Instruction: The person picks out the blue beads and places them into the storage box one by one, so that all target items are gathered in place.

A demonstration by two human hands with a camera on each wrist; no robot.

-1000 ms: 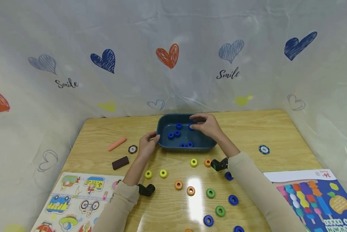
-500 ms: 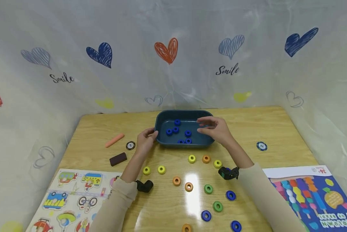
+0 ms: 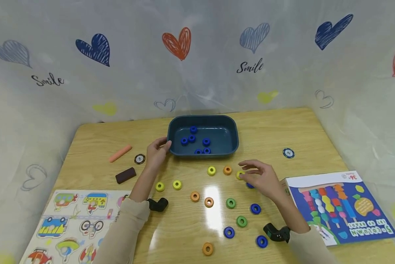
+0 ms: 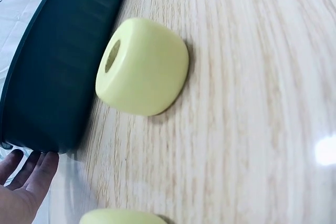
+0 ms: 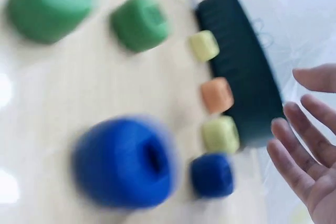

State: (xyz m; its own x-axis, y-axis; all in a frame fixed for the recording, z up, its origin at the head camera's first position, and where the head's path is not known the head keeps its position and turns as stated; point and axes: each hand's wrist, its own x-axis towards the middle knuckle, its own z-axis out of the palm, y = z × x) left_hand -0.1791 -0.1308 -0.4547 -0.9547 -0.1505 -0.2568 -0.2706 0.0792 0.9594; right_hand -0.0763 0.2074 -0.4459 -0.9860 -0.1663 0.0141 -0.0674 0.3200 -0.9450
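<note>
My left hand [image 3: 157,154] is at the left end of the dark teal tray [image 3: 236,134], its fingertips touching the outer wall in the left wrist view. Inside the tray lie several blue ring beads [image 3: 206,142]. To the front right of the tray, my right hand [image 3: 262,180] hovers with nothing in it. In the right wrist view its fingers [image 5: 296,148] are spread. Just past its fingertips in the head view is a yellow bead [image 3: 239,173]; a blue bead [image 3: 250,185] is partly hidden behind the hand.
Beads in green [image 3: 230,203], orange [image 3: 195,196], yellow [image 3: 177,184] and blue [image 3: 229,232] are scattered over the wooden table. A picture puzzle board [image 3: 68,220] lies front left, a printed box [image 3: 346,209] at right. Near the left forearm are a dark block [image 3: 125,175], an orange stick [image 3: 120,153] and a poker chip [image 3: 139,158].
The right hand let go of a blue bead in the tray, came out over the rim and moved toward the table beads at front right. The left hand stayed at the tray.
</note>
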